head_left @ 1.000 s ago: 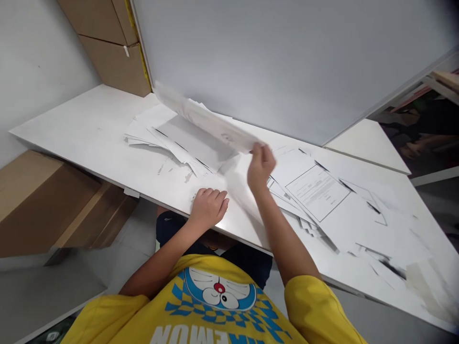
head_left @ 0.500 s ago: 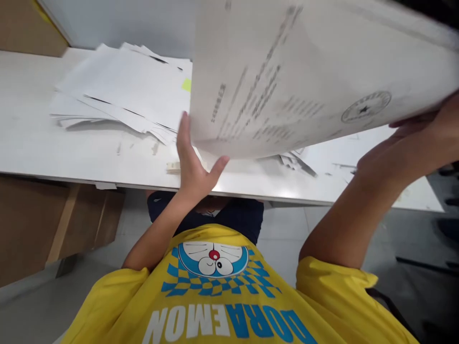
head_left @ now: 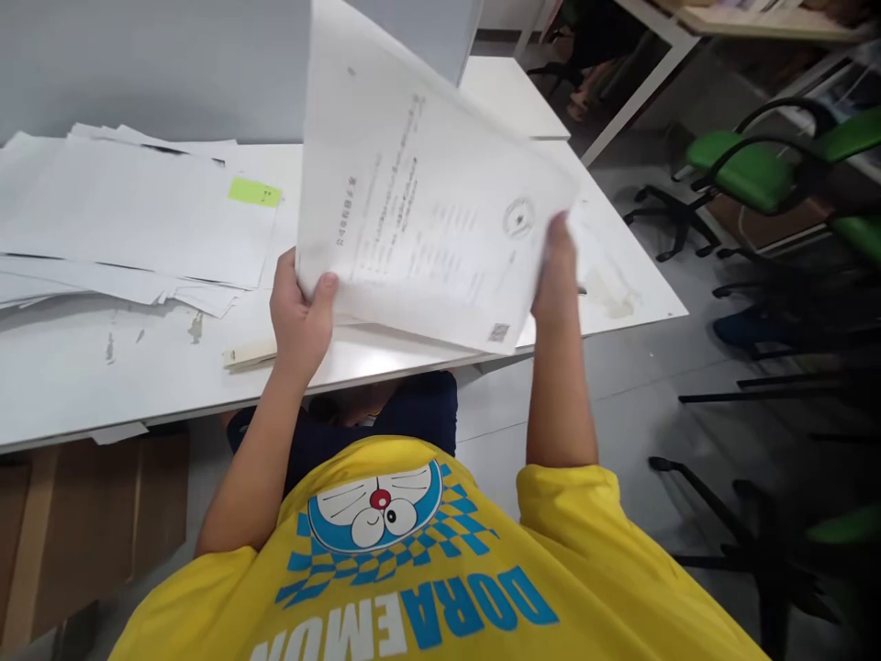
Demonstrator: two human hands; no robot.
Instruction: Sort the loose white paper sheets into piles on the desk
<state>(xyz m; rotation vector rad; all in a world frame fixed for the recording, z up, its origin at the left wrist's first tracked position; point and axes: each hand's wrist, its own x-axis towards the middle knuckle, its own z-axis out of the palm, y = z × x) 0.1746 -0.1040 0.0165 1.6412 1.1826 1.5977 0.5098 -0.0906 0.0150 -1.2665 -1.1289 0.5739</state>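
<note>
While the printed paper [head_left: 413, 229] is up off the table [head_left: 55, 386], clamped in the left hand [head_left: 301, 321], the right hand's [head_left: 559, 280] grip too blurred to tell, the loose pile [head_left: 124, 207] lies uneven!

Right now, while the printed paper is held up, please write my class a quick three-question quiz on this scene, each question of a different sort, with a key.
1. What colour is the sticky note on the paper pile? A) pink B) blue C) yellow-green
2. True or false: the left hand and the right hand both hold the printed paper.
3. Fill in the blank: the round stamp on the printed paper is nearer the ____ hand.
Key: 1 C; 2 true; 3 right.
</note>
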